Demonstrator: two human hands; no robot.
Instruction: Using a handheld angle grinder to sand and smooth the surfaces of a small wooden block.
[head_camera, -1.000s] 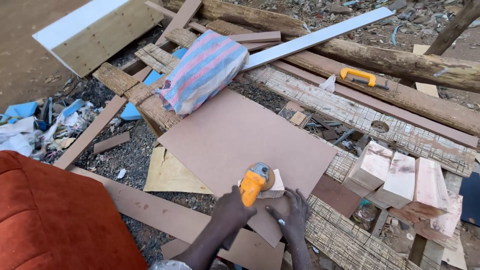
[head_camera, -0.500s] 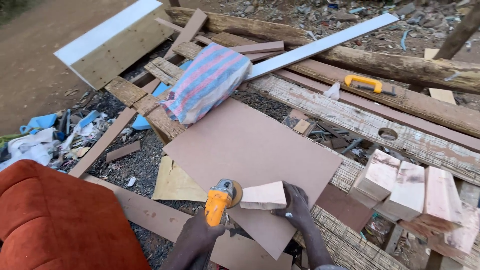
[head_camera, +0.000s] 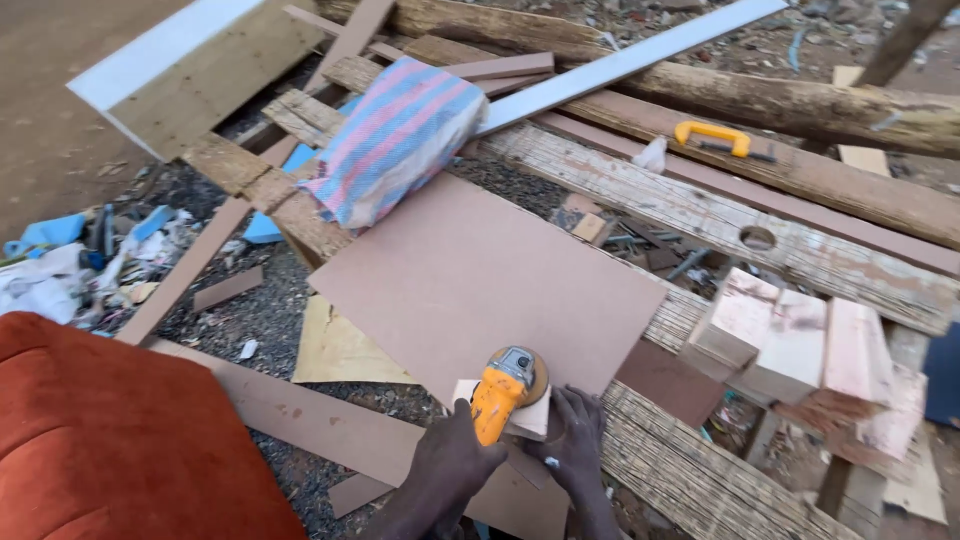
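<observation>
Left hand (head_camera: 452, 462) grips an orange grinder (head_camera: 503, 395); right hand (head_camera: 577, 448) presses flat on a pale wood block (head_camera: 531, 418).

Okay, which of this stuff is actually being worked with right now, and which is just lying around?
In use:
left hand on the orange angle grinder
right hand pressing the small pale wood block
brown board underneath

Lying about:
striped cloth bundle
yellow-handled saw
pale wood blocks
orange cushion
long white strip

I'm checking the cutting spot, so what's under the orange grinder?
Under the orange grinder lies a small pale wood block on the brown board. The grinder covers the block's middle.
</observation>
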